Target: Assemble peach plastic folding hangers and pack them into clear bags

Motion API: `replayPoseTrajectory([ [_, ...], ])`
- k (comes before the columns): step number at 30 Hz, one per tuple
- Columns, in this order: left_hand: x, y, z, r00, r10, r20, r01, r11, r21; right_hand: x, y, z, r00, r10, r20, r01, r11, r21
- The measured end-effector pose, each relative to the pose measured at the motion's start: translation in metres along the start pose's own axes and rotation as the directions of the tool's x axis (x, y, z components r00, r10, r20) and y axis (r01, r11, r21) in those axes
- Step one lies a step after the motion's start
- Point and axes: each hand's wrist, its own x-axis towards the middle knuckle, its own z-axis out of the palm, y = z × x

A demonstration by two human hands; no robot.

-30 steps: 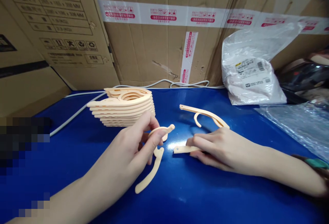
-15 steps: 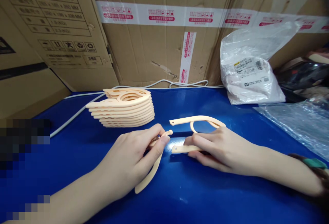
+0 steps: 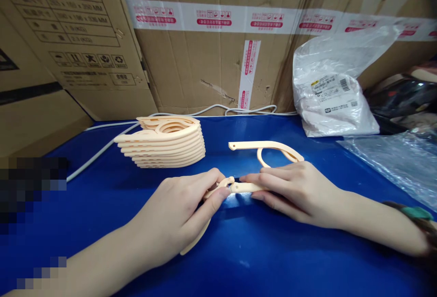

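Note:
My left hand (image 3: 191, 210) is closed, thumb and fingers pinching a curved cream plastic hanger piece (image 3: 195, 241). Its small knobbed end pokes out past my fingertips, and its tail curves down below the hand. My right hand (image 3: 297, 192) is closed around a cream plastic hanger arm (image 3: 248, 188) with a small hole near its tip. That tip meets or nearly meets the left piece; exact contact is unclear. Behind my right hand extends another cream arm (image 3: 266, 145) with a hole and a curved loop, partly hidden by the fingers.
A stack of several cream hanger pieces (image 3: 167, 149) stands back left on the blue table (image 3: 246, 251). A white cable (image 3: 102, 153) runs along the back. A white plastic bag (image 3: 336, 101) and clear film (image 3: 392, 160) lie right. Cardboard boxes (image 3: 205, 69) wall the rear.
My right hand's hanger arm has moved up and slightly right, while the left hand's knobbed end has shifted right. The gap between the two pieces has closed.

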Motion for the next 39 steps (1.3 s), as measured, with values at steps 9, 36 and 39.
replayPoseTrajectory([
  [9,0.0,0.001,0.0,1.0,0.002,0.0,-0.002,1.0,-0.021,-0.001,0.0,0.001,1.0,-0.011,-0.007,0.011,1.0,-0.017],
  [36,-0.002,-0.007,0.007,0.943,0.333,-0.016,-0.248,0.733,0.634,0.001,-0.005,0.004,0.999,0.013,0.034,-0.012,1.0,-0.027],
  [39,-0.001,-0.007,0.007,0.932,0.363,-0.006,-0.267,0.696,0.667,0.002,-0.005,0.004,0.999,0.012,0.032,-0.01,0.999,-0.044],
])
